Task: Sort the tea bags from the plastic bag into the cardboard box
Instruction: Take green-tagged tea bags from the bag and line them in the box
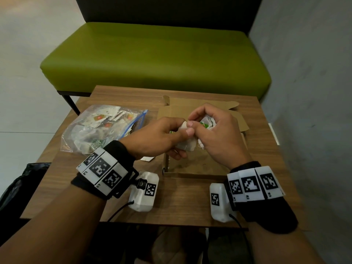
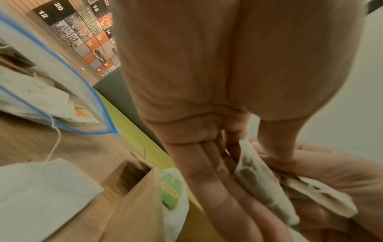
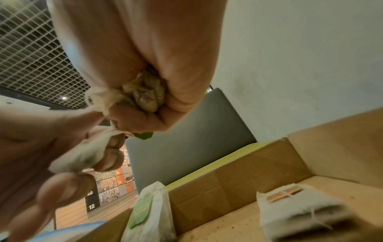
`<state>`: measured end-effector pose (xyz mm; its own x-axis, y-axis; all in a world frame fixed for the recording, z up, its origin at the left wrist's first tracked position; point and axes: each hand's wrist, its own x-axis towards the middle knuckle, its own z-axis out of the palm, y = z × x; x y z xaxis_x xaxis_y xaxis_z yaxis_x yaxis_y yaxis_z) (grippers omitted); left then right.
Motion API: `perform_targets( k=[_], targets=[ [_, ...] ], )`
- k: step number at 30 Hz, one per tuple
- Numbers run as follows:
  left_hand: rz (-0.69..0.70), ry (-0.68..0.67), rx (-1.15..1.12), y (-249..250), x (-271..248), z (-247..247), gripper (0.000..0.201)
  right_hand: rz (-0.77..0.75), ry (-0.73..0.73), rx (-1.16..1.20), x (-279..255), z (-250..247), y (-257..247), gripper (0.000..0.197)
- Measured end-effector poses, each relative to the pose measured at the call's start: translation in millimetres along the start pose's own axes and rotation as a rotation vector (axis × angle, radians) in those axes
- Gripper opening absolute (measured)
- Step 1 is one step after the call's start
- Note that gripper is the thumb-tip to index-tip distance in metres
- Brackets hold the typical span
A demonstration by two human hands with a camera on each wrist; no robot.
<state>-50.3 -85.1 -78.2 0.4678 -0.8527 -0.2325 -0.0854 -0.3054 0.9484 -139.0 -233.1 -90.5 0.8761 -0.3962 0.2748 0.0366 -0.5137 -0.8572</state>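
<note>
Both hands, left hand (image 1: 158,136) and right hand (image 1: 213,130), pinch white paper tea bags (image 1: 187,144) above the open brown cardboard box (image 1: 202,168); the clear blue-zipped plastic bag (image 1: 99,128) lies left of them.

Green bench (image 1: 156,60) behind wooden table (image 1: 182,202); possibly a black bag (image 1: 21,180) at left.

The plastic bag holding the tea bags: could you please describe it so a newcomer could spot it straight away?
Start at the small wooden table in front of the green bench. On its far left part, left of the open brown cardboard box, lies the clear zip-top plastic bag stuffed with white tea bags. Its blue zip strip and see-through film set it apart.
</note>
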Motion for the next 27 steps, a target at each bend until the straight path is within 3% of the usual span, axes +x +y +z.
perform_targets(
  k=[4, 8, 14, 21, 27],
  targets=[
    [0.015, 0.029, 0.008, -5.9, 2.0, -5.1, 0.021, 0.091, -0.041, 0.086, -0.3, -4.7, 1.1, 0.010],
    [0.086, 0.074, 0.158, -10.2, 3.7, -11.0, 0.011, 0.108, -0.099, 0.060, -2.2, -8.2, 1.5, 0.018],
    [0.058, 0.126, 0.259, -11.2, 5.7, -11.1, 0.024, 0.073, -0.170, -0.168, -4.4, -10.2, 1.2, 0.019],
    [0.092, 0.019, 0.429, -8.7, 3.1, -13.2, 0.030, 0.040, -0.139, -0.147, -2.6, -11.3, 0.9, 0.009],
    [0.155, -0.080, 0.251, -2.5, -0.7, -10.7, 0.032, 0.054, -0.132, -0.092, -2.1, -11.9, 0.9, 0.011]
  ],
)
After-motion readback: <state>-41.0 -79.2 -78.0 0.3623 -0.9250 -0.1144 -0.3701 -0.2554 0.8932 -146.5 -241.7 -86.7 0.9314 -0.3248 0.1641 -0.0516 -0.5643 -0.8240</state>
